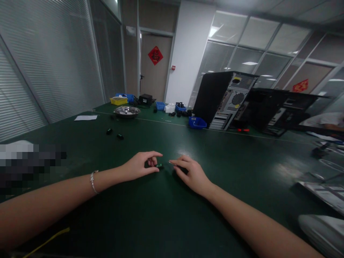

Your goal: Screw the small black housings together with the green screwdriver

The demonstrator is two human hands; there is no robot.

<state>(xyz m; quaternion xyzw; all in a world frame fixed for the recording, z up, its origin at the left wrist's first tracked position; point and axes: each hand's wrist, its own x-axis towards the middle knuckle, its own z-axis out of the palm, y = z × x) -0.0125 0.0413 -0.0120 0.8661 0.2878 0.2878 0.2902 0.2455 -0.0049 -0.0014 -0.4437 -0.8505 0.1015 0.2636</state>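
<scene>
My left hand (pixel 143 165) is over the green tabletop (pixel 145 211), its thumb and index finger spread apart. A small dark piece with green on it (pixel 159 166) is at the thumb tip; whether it touches the thumb or just lies on the table is unclear. Facing it, my right hand (pixel 190 173) has its fingers drawn together in a loose pinch. Something tiny and pale (pixel 170 162) shows at its fingertips, too small to name. Farther off to the left lie two similar small dark pieces, one (pixel 109 131) behind the other (pixel 120 136).
A metal bowl (pixel 127 111), a yellow tray (pixel 118 101) and a white paper (pixel 86 117) lie at the back left. A blue bin (pixel 197 122) stands beside a black computer case (pixel 215 96). At the right edge are a white object (pixel 322 229) and part of another person (pixel 326 122).
</scene>
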